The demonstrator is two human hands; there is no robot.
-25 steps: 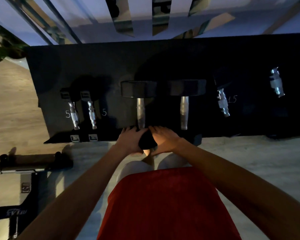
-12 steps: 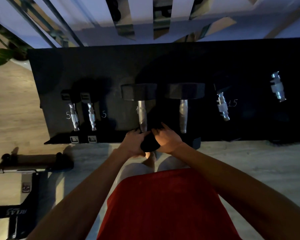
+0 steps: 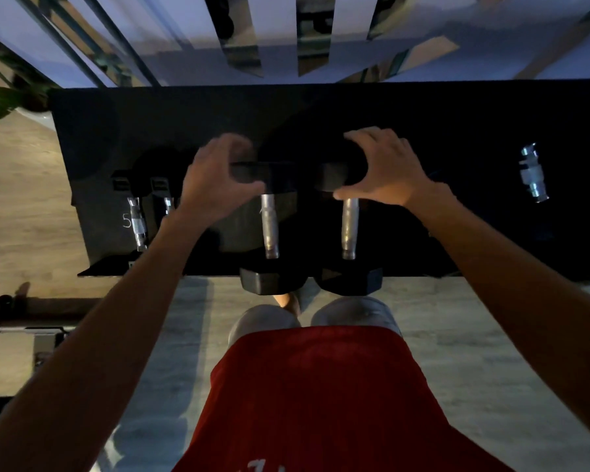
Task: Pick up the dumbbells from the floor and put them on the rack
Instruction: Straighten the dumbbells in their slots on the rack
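Observation:
Two large black hex dumbbells lie side by side on the black rack (image 3: 474, 131), handles pointing away from me. My left hand (image 3: 212, 185) curls over the far head of the left dumbbell (image 3: 269, 226). On the right dumbbell (image 3: 349, 229), my right hand (image 3: 385, 172) arches over the far head with its thumb under it. Both near heads overhang the rack's front edge just above my knees.
Two small dumbbells marked 5 (image 3: 137, 223) sit on the rack to the left, partly behind my left forearm. More dumbbell handles (image 3: 532, 175) show at the right. A bench frame (image 3: 31, 315) stands on the floor at left, a plant (image 3: 0, 100) at far left.
Both hands left the near head of the left dumbbell, separated and reached forward to the far heads of the two big dumbbells. The near heads are now uncovered.

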